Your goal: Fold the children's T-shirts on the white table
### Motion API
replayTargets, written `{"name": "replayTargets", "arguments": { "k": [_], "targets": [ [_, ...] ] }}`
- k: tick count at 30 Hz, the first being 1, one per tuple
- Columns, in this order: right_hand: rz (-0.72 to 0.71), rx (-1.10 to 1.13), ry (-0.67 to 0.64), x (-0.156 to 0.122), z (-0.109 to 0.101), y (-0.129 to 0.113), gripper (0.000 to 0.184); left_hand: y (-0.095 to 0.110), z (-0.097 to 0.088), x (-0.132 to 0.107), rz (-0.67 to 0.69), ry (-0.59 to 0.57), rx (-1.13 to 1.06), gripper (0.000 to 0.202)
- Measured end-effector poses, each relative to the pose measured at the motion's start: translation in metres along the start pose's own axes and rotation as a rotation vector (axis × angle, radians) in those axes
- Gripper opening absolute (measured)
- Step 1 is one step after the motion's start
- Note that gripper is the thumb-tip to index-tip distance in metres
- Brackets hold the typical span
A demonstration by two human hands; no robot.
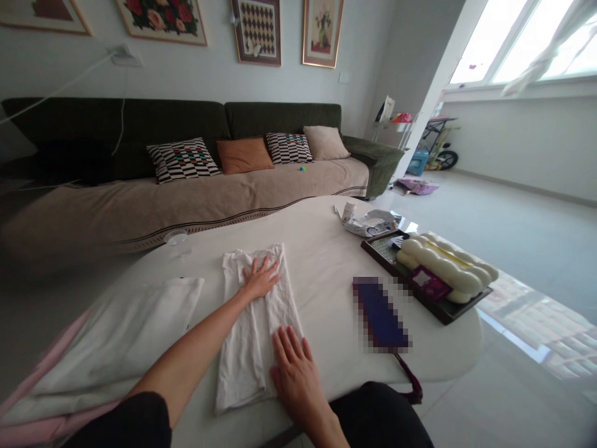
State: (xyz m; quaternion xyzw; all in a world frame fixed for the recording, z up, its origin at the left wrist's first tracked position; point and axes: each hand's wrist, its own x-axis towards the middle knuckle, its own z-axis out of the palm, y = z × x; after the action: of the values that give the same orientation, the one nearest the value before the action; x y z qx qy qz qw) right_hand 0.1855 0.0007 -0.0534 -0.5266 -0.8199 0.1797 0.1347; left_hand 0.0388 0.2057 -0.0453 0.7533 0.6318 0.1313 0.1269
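Observation:
A white garment point(252, 354), folded into a long narrow strip, lies flat on the white table point(321, 267) in front of me. My left hand point(260, 278) rests on its far part with the fingers spread. Lower down, my right hand point(295, 367) lies flat along the garment's right edge, fingers stretched out. Neither hand grips the cloth. Left of it, partly behind my left forearm, more white cloth point(135, 330) lies over pink cloth point(51, 429) at the table's edge.
A dark tray point(445, 318) holds a puffy cream tissue box point(448, 264) on the right. Near it are a pixelated dark blue item point(380, 314), a plastic packet point(373, 222) and a white bottle point(349, 212). A clear cup point(177, 239) stands far left. Behind is a sofa point(280, 180).

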Motion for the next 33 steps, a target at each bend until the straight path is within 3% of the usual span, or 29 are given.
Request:
{"name": "replayTargets", "arguments": {
  "k": [4,8,10,13,16,19,21,23,27,33],
  "targets": [
    [0.029,0.009,-0.018,-0.002,0.000,0.000,0.063,-0.007,-0.006,0.010,-0.090,-0.149,0.049,0.071],
    [0.027,-0.001,-0.015,-0.002,-0.002,-0.001,0.063,-0.002,-0.018,0.016,-0.142,-0.147,0.111,0.081],
    [0.024,0.004,-0.027,-0.002,-0.001,0.000,0.063,0.006,-0.021,0.004,-0.087,-0.138,0.173,0.076],
    [0.025,0.013,-0.040,-0.001,0.002,0.001,0.062,0.016,-0.020,-0.048,0.097,-0.046,0.233,0.069],
    [0.018,0.006,-0.025,-0.001,0.005,0.003,0.060,0.013,-0.011,-0.134,0.249,0.042,0.219,0.065],
    [0.020,-0.010,-0.011,-0.002,0.004,0.002,0.059,0.001,0.000,-0.214,0.283,0.062,0.230,0.066],
    [0.028,-0.027,-0.007,-0.002,0.001,-0.001,0.059,-0.005,0.004,-0.245,0.284,0.039,0.237,0.068],
    [0.041,-0.046,-0.005,-0.003,-0.003,-0.005,0.058,-0.007,0.004,-0.257,0.268,0.004,0.231,0.072],
    [0.056,-0.064,-0.015,-0.011,-0.010,-0.014,0.057,-0.006,-0.004,-0.256,0.242,-0.068,0.199,0.078],
    [-0.042,-0.090,-0.153,-0.048,-0.013,-0.019,0.097,-0.003,-0.016,-0.279,0.254,-0.114,0.180,0.078]
  ]
}}
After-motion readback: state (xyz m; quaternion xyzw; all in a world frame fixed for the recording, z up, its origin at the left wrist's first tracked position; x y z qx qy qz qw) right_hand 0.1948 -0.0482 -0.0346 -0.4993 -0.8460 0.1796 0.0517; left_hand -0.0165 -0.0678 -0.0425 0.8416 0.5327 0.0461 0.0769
